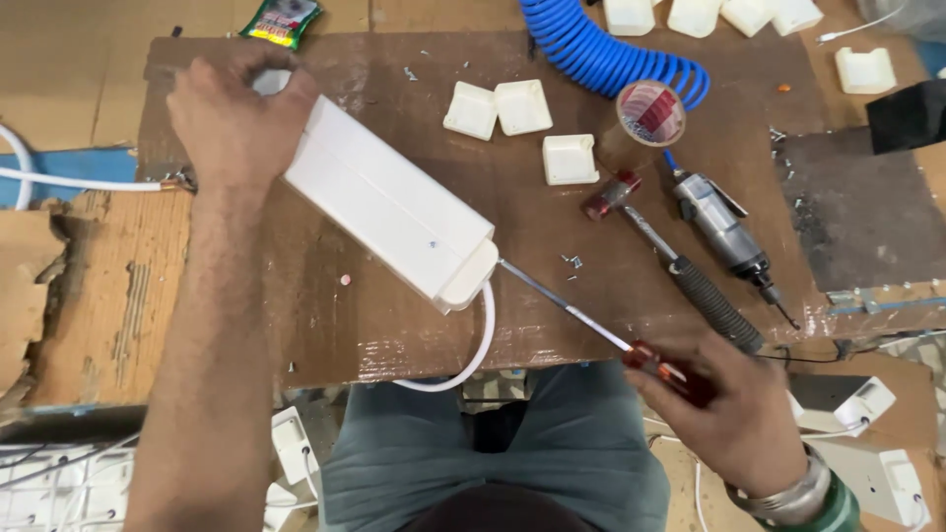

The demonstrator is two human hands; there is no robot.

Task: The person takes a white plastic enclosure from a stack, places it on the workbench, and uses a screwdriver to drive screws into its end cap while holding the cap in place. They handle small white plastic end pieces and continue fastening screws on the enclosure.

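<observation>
Here, fingers of the right hand [734, 414] wrapped shut around the red handle of a screwdriver [591, 323], long steel shaft slanting up and left, tip meeting the capped near end of a long white plastic housing [389, 202]. Fingers of the left hand [236, 118] curled down over the housing's far end, pinning it flat on the brown work board [325, 315]. Housing lying diagonally across the board, far end under the left palm, near end toward the body, a white cable [471, 355] looping out below the end cap and over the board's edge.

By the look of it, light and hollow, rigid along its length, smooth enough to slide under a sideways push; thin walls and end cap probably easy to crack or scratch if the tip slips. Safest hold likely across the flat top and long edges near one end, as now, away from the cap seam.

Farther out: loose white plastic caps [498, 108] just beyond the housing, a roll of tape [648, 113], a small hammer [680, 271], a grey pneumatic driver [724, 232] on a coiled blue air hose [601, 49], tiny screws [572, 262] scattered between. More white units [867, 453] low at right.
</observation>
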